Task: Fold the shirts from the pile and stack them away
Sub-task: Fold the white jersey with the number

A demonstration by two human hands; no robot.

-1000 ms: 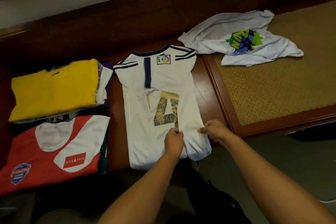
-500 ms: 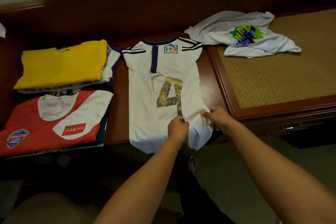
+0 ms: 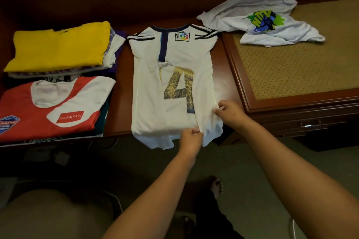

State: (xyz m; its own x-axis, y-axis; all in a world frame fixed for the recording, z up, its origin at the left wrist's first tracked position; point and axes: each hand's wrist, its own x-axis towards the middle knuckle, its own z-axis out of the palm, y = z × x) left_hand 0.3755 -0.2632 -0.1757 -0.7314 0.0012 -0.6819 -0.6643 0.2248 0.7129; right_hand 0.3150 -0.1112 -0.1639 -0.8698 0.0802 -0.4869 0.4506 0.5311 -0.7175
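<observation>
- Risk: the white football jersey (image 3: 171, 83) has its hem hanging off the front edge of the wooden bench (image 3: 223, 75); a pull toward the person would likely slide it off and undo the side folds.
- Risk: both pinches sit on the right folded-in panel only; an uneven lift may skew the crease.
- Left hand (image 3: 191, 138) pinches the fabric at the lower right hem.
- Right hand (image 3: 230, 112) pinches the same folded edge higher up.
- Jersey lies flat, collar away, navy trim, league badge, worn gold "4" partly covered by the fold.
- Crumpled white graphic tee (image 3: 260, 19) waits on the woven mat (image 3: 291, 68).
- Folded stacks lie left: yellow shirt (image 3: 58, 44), red-and-white shirt (image 3: 54, 106).
</observation>
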